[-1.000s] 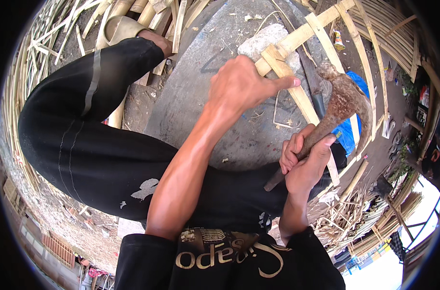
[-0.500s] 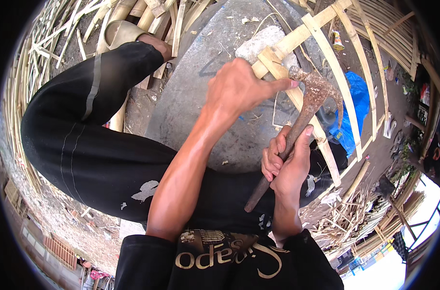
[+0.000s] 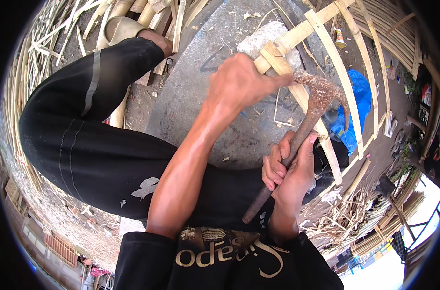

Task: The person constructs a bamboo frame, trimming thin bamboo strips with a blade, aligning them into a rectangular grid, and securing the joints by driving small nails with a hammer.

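A rusty claw hammer (image 3: 304,128) slants across the bamboo frame (image 3: 299,34), its head up and its handle end low over my lap. My right hand (image 3: 290,166) is wrapped around the middle of the handle. At the frame's near corner, my left hand (image 3: 241,82) is closed, its thumb stretched along a crossing strip (image 3: 276,58). The fingers underneath are hidden, but the hand appears to grip that corner. The hammer's striking end sits right by the left thumb tip. Curved slats of the frame run toward the right.
Beneath the frame lies a grey stone slab (image 3: 191,92) with a pale block (image 3: 263,38) on it. A blue plastic bag (image 3: 357,104) is beyond the slats. Bamboo pieces (image 3: 181,21) lie at the upper left, split scraps (image 3: 355,220) at the lower right. My bent leg (image 3: 84,130) fills the left.
The hammer has shifted slightly right at its head, and its handle end has swung down and left. My right hand has moved a little with it. The left hand stays nearly in place.
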Demonstrator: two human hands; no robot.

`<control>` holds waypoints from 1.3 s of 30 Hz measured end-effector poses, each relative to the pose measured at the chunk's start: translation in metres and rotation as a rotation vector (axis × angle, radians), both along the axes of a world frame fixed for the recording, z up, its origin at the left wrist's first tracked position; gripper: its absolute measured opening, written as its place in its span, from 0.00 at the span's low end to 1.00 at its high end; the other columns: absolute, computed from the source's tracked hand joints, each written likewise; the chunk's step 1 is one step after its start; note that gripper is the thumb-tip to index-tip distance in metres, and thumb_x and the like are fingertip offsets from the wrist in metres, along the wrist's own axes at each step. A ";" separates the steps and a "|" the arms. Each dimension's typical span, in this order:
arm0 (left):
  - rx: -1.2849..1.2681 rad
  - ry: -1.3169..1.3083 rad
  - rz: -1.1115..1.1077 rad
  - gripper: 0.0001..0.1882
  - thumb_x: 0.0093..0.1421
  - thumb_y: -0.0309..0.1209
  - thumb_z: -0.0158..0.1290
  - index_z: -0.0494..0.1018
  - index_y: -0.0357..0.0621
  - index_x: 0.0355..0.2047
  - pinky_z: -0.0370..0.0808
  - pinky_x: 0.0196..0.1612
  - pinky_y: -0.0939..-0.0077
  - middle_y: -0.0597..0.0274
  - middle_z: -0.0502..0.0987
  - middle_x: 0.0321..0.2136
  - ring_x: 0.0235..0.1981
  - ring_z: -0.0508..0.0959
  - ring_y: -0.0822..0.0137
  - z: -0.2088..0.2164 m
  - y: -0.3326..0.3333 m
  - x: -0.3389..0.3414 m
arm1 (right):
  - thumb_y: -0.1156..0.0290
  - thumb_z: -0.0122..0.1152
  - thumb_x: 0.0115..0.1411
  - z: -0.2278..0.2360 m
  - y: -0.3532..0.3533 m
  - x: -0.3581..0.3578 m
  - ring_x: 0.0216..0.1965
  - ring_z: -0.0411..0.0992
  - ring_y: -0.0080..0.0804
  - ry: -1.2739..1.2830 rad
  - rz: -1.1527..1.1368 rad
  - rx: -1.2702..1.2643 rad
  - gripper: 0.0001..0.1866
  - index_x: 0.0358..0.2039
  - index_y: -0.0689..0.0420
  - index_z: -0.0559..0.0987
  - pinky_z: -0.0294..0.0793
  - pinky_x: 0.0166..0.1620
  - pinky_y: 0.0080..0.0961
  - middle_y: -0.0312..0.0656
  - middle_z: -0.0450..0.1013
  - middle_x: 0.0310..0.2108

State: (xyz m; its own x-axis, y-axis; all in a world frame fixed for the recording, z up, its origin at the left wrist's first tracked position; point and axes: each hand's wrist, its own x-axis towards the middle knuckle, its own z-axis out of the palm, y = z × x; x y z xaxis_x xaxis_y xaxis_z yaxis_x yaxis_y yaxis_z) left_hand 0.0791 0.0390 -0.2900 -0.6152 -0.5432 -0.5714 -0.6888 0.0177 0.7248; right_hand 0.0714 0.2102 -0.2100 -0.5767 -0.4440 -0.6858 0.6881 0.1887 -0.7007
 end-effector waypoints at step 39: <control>0.030 -0.025 0.020 0.39 0.43 0.64 0.69 0.84 0.33 0.31 0.80 0.41 0.57 0.39 0.84 0.28 0.34 0.86 0.47 0.009 -0.004 -0.003 | 0.33 0.33 0.72 -0.004 -0.006 -0.035 0.13 0.55 0.18 0.573 0.335 0.326 0.37 0.27 0.58 0.66 0.51 0.17 0.19 0.32 0.58 0.15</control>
State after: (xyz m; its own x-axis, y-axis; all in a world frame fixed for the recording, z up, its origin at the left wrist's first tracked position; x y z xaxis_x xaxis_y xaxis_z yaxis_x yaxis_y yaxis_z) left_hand 0.0758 0.0345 -0.2806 -0.5894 -0.5378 -0.6028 -0.7070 -0.0177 0.7070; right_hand 0.0368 0.2042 -0.2144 -0.7530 -0.4845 -0.4453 0.1004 0.5842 -0.8054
